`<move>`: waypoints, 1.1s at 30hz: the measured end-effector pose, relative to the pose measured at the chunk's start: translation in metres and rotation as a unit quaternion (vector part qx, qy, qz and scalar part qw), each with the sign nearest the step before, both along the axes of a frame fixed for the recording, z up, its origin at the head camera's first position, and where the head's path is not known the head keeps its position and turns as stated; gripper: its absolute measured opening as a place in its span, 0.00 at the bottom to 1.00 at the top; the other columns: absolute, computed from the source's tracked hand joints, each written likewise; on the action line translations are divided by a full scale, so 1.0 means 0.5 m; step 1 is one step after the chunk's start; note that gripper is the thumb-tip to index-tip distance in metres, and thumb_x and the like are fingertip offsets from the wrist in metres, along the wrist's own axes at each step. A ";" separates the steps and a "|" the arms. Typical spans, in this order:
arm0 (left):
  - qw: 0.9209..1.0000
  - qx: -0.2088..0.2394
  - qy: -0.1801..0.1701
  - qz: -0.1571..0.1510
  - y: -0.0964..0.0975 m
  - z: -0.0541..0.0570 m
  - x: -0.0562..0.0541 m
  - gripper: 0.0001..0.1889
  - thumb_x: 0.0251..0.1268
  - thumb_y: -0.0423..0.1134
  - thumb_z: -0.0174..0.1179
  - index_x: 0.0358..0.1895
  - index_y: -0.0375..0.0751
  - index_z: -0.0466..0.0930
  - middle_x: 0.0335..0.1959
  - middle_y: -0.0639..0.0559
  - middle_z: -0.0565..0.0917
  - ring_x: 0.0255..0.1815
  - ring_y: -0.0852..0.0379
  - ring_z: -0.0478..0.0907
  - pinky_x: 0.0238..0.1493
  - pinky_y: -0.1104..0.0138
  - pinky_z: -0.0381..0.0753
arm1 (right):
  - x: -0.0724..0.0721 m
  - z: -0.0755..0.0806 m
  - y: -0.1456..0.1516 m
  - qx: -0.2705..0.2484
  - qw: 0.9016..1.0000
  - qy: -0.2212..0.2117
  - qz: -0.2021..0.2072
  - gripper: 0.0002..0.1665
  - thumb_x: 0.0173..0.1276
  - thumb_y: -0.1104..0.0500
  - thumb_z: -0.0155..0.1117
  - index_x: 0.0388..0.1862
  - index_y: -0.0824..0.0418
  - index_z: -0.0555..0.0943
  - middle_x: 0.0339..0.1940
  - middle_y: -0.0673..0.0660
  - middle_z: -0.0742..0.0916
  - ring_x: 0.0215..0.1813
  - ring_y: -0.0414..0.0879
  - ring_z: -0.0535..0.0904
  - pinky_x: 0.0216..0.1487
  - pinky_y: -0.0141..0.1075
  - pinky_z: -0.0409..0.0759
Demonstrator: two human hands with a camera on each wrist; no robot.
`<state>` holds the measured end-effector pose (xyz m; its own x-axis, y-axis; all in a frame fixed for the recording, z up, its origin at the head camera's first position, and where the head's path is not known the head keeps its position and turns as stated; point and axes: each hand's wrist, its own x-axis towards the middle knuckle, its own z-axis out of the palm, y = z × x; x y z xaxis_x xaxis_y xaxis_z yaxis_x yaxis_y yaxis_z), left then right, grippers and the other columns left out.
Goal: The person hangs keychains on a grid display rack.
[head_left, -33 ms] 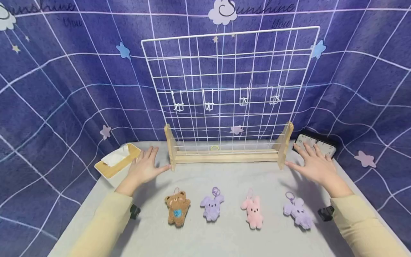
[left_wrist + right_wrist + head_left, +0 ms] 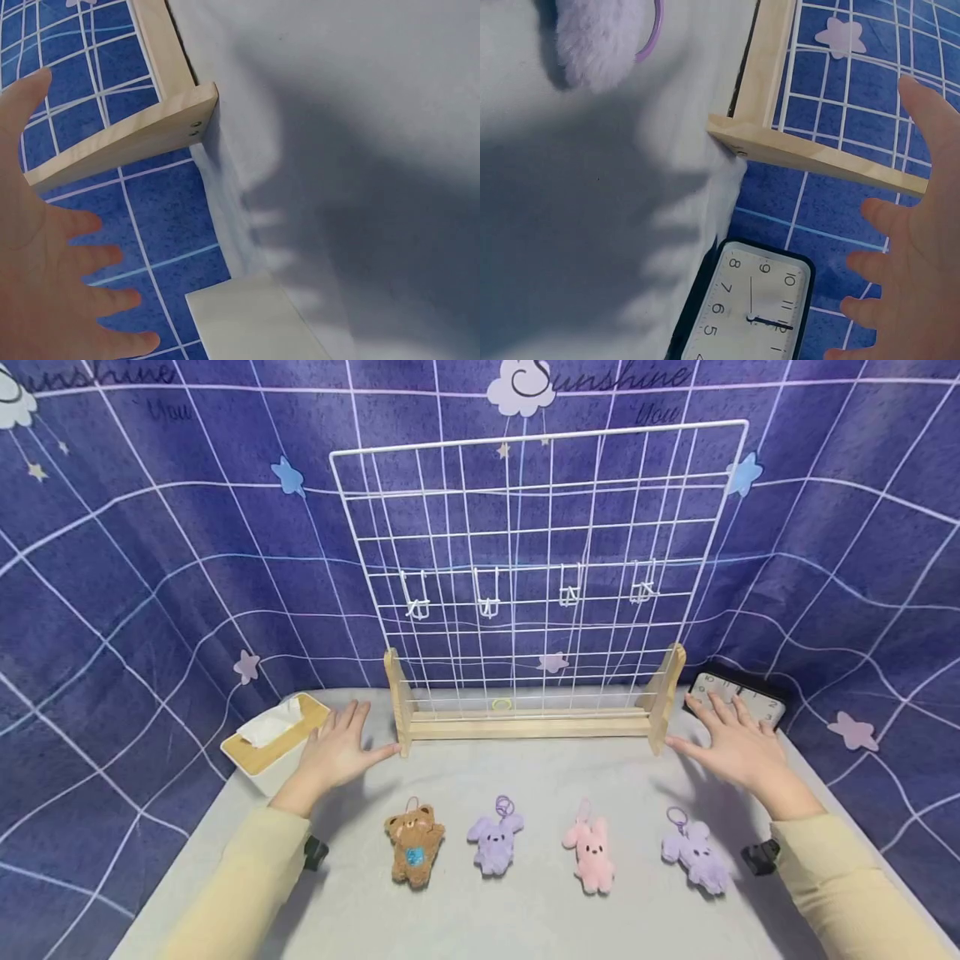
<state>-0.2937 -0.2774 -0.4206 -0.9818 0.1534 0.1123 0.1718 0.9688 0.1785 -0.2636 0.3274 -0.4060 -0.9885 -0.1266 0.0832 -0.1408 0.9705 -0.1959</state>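
My left hand (image 2: 335,754) is held out with fingers spread, between a tissue box and the rack's left wooden foot; it holds nothing. Spread likewise, my right hand (image 2: 738,752) hovers by the rack's right foot, in front of a clock. Between them stands a white wire grid rack (image 2: 525,535) on a wooden base (image 2: 525,728). Four small hooks are better called several hooks (image 2: 489,606) in a row on the grid. On the table lie a brown bear keychain (image 2: 415,847), a purple plush keychain (image 2: 495,843), a pink bunny keychain (image 2: 594,856) and another purple plush keychain (image 2: 699,858).
The tissue box (image 2: 258,760) with a wooden lid stands at the left. At the back right is the black-framed clock (image 2: 761,300). A blue gridded curtain (image 2: 172,610) hangs around the pale table (image 2: 525,927).
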 end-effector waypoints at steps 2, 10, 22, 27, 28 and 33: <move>1.000 0.002 -0.001 -0.001 0.001 0.000 0.000 0.61 0.61 0.82 0.46 0.82 0.33 0.46 0.80 0.30 0.50 0.77 0.22 0.44 0.70 0.26 0.47 | 0.000 -0.002 -0.001 0.003 1.000 0.002 0.001 0.58 0.70 0.22 0.46 0.86 0.51 0.46 0.81 0.72 0.52 0.78 0.77 0.41 0.67 0.80 0.41; 0.998 0.063 0.019 -0.025 0.004 -0.001 -0.023 0.51 0.70 0.65 0.56 0.79 0.26 0.51 0.77 0.26 0.56 0.75 0.23 0.52 0.72 0.31 0.55 | 0.001 -0.017 0.003 0.011 1.000 0.016 0.009 0.57 0.70 0.22 0.47 0.86 0.52 0.47 0.81 0.73 0.54 0.78 0.77 0.46 0.67 0.79 0.48; 0.965 0.262 -0.001 -0.002 0.033 0.002 -0.079 0.40 0.75 0.47 0.59 0.76 0.24 0.53 0.72 0.25 0.65 0.69 0.26 0.66 0.71 0.41 0.66 | 0.000 -0.021 -0.004 -0.093 0.991 0.054 0.085 0.23 0.70 0.50 0.68 0.54 0.65 0.83 0.37 0.58 0.89 0.38 0.54 0.85 0.38 0.49 0.84; 0.937 0.349 -0.028 0.008 0.056 0.004 -0.096 0.39 0.75 0.44 0.60 0.78 0.29 0.51 0.73 0.28 0.66 0.70 0.29 0.67 0.72 0.45 0.67 | 0.001 -0.028 0.004 -0.160 0.979 0.017 0.123 0.12 0.67 0.60 0.71 0.45 0.66 0.87 0.33 0.51 0.88 0.32 0.41 0.82 0.33 0.35 0.81; 0.932 0.361 -0.030 0.008 0.060 0.005 -0.099 0.39 0.75 0.44 0.60 0.78 0.29 0.51 0.73 0.28 0.66 0.70 0.30 0.67 0.72 0.45 0.68 | 0.001 -0.030 0.005 -0.172 0.976 0.009 0.129 0.11 0.67 0.61 0.71 0.45 0.66 0.88 0.34 0.52 0.89 0.32 0.40 0.82 0.33 0.34 0.81; 0.926 0.376 -0.036 0.002 0.072 0.008 -0.110 0.39 0.75 0.42 0.60 0.79 0.30 0.50 0.72 0.29 0.66 0.69 0.32 0.69 0.72 0.47 0.69 | 0.006 -0.039 0.009 -0.221 0.959 -0.023 0.174 0.13 0.65 0.65 0.71 0.47 0.70 0.87 0.36 0.56 0.90 0.33 0.43 0.84 0.36 0.32 0.83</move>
